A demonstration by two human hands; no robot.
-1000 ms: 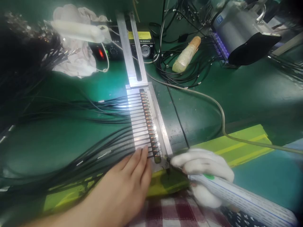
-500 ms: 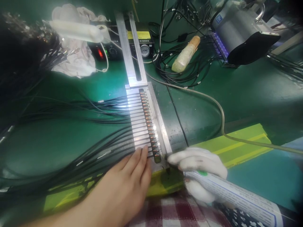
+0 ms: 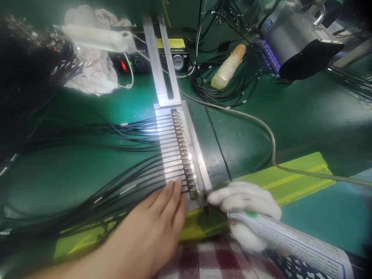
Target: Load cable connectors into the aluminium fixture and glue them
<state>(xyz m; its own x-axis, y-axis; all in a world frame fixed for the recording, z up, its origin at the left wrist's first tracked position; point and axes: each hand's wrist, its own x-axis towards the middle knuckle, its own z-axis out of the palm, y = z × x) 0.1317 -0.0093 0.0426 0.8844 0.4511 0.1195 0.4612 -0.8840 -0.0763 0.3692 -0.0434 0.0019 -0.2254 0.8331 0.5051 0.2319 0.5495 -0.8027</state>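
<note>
My left hand, bare, lies with its fingers stretched out over the near end of a metal fixture, touching the lowest black cables. These cables lie side by side in the fixture's grooves. Their stripped, copper-coloured ends and small metal terminals cross a dark slot. My right hand, in a white glove, is closed around a long cylinder with a white printed label and blue border. What kind of tool it is I cannot tell. Its front end is hidden by the fingers, close to the fixture's near right corner.
Behind the fixture stands a black control box with a gauge. A white handpiece rests on crumpled cloth at the left. A wrapped handle lies on coiled cables. A grey lamp-like unit glows violet. A pale hose crosses the right side.
My right hand and the labelled cylinder have shifted slightly to the right and down. My left hand and the cables stay in place.
</note>
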